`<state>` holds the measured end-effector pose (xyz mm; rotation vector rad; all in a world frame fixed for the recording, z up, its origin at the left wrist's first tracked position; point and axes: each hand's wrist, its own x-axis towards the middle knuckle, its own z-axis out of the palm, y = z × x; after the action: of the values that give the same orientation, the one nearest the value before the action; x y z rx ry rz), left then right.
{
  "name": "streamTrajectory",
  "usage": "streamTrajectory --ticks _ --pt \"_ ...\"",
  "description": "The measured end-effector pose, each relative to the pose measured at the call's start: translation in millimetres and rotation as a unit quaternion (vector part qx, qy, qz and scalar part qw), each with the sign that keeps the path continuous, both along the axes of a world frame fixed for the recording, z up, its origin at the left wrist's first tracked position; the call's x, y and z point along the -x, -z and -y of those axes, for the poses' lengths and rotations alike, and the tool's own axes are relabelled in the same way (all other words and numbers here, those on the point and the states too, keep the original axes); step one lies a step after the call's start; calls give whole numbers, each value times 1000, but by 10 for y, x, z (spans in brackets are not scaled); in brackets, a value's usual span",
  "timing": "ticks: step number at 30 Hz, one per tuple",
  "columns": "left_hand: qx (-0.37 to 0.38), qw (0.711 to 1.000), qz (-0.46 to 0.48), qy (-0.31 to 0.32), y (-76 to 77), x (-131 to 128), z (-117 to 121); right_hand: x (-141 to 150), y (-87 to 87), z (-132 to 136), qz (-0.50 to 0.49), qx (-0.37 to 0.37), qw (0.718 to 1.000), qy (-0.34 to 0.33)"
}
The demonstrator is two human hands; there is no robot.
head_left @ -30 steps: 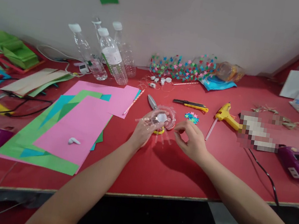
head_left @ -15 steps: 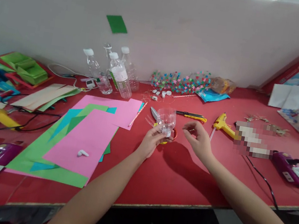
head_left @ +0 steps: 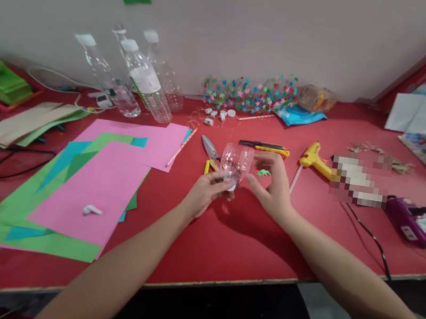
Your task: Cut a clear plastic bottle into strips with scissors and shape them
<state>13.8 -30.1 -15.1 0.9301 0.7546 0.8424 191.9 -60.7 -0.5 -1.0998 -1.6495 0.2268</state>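
My left hand (head_left: 208, 191) grips the cut-off top of a clear plastic bottle (head_left: 236, 160) by its white-capped neck, cap down and wide cut end up. My right hand (head_left: 273, 186) is beside the bottle top on the right, thumb and fingers apart and curved, holding nothing; whether a fingertip touches the plastic, I cannot tell. Behind the bottle top lie scissors (head_left: 210, 148), partly hidden by it and my left hand. A utility knife (head_left: 265, 147) lies past them. Small green paper bits (head_left: 263, 173) rest near my right fingers.
Pink sheets (head_left: 90, 194) and green paper lie on the left, with a white earbud (head_left: 91, 210) on top. Several bottles (head_left: 144, 81) stand behind. A star-covered bottle (head_left: 247, 96) lies at the back. To the right are a yellow glue gun (head_left: 315, 162) and a purple power strip (head_left: 415, 221).
My right hand has come in to the left, close beside the bottle top. The left hand still holds the neck. The view has tilted down and shifted right.
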Motion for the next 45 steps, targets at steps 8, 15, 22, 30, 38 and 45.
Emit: streamTrajectory --ticks 8,15,22,30,38,45 --pt "-48 997 -65 12 17 -15 44 -30 -164 46 91 -69 993 15" --pt "-73 994 -84 4 72 -4 33 -39 -141 10 79 -54 995 20" --pt "-85 991 -101 6 72 1 23 -64 -175 6 77 -60 995 19" --pt "-73 991 -114 -19 21 -20 33 -124 -192 5 120 -87 988 41" --pt "-77 992 -79 -52 52 -34 16 8 -166 50 -86 98 980 -151" --pt "-64 995 -55 -48 41 -64 54 21 -159 52 26 60 992 -105"
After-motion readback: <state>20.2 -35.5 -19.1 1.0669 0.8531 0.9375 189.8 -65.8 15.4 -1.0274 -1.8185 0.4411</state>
